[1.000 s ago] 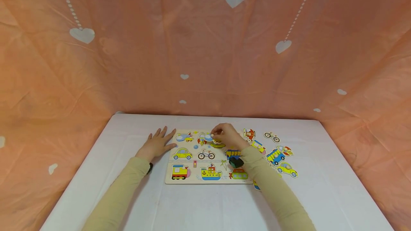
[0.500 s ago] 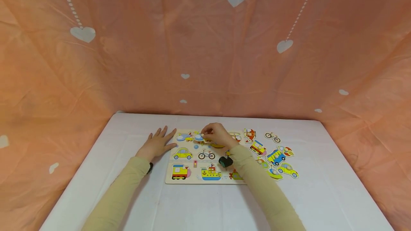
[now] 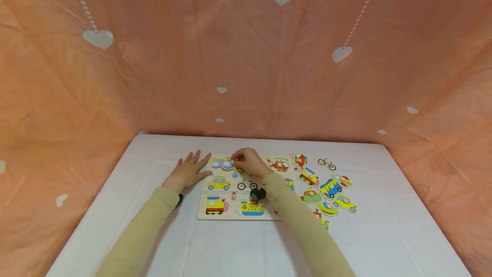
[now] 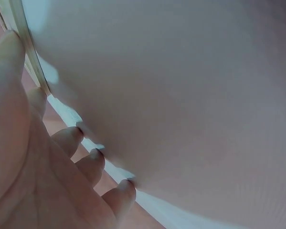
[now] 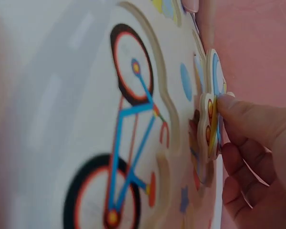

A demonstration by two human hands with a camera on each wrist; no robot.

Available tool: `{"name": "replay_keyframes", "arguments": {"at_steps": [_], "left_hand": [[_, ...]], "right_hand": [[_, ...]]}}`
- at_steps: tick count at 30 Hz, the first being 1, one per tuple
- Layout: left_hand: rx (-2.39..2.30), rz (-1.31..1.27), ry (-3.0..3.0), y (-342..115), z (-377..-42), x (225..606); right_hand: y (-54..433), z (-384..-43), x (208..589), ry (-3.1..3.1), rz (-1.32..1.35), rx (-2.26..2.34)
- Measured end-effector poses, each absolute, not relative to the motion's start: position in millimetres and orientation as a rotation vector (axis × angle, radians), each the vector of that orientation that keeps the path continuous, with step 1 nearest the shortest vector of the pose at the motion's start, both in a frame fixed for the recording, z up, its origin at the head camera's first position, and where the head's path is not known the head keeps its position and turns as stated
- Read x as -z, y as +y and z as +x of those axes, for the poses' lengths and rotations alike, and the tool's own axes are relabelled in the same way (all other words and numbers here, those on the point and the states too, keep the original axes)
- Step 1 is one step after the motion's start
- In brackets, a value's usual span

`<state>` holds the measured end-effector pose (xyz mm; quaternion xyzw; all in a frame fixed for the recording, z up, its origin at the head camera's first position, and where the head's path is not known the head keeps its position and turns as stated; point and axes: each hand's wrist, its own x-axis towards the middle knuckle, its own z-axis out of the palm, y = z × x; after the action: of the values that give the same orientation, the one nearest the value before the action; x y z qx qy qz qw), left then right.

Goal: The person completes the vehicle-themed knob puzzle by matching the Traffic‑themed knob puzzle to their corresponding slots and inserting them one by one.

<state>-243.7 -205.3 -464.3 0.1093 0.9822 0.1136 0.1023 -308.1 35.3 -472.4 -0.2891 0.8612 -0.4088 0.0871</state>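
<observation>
A wooden peg puzzle board with printed vehicle pictures lies on the table. My right hand pinches an airplane puzzle piece by its knob, over the top row of the board. In the right wrist view the piece stands a little off the board's surface, between thumb and fingers. My left hand lies with fingers spread at the board's left edge. Its thumb and index finger touch that edge; the left wrist view shows the thumb against the board's side.
Right of the board lie several loose pieces: a helicopter, bicycle, train, bus, rocket, car, submarine, flying saucer and boat, partly hidden by the right sleeve. A curtain hangs behind.
My right hand has carried the airplane piece leftward across the top row, toward the printed airplane. More loose pieces show beside the right sleeve. My left hand stays in place.
</observation>
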Motion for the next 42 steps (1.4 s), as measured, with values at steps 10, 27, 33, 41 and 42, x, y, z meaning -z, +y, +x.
{"name": "replay_keyframes", "arguments": {"at_steps": [10, 27, 33, 41, 42], "left_hand": [[-0.333, 0.321, 2.898, -206, -245, 467], [-0.311, 0.339, 2.907, -205, -245, 467], [-0.305, 0.342, 2.913, -205, -244, 467], [-0.32, 0.341, 2.918, -204, -242, 464], [-0.319, 0.34, 2.918, -205, -242, 464]], "right_hand": [[24, -308, 476, 2.569, -0.781, 1.265], [5, -307, 481, 2.55, -0.745, 1.304], [-1, -306, 481, 2.531, -0.745, 1.318], [-4, -306, 481, 2.542, -0.726, 1.293], [-5, -306, 480, 2.54, -0.723, 1.294]]}}
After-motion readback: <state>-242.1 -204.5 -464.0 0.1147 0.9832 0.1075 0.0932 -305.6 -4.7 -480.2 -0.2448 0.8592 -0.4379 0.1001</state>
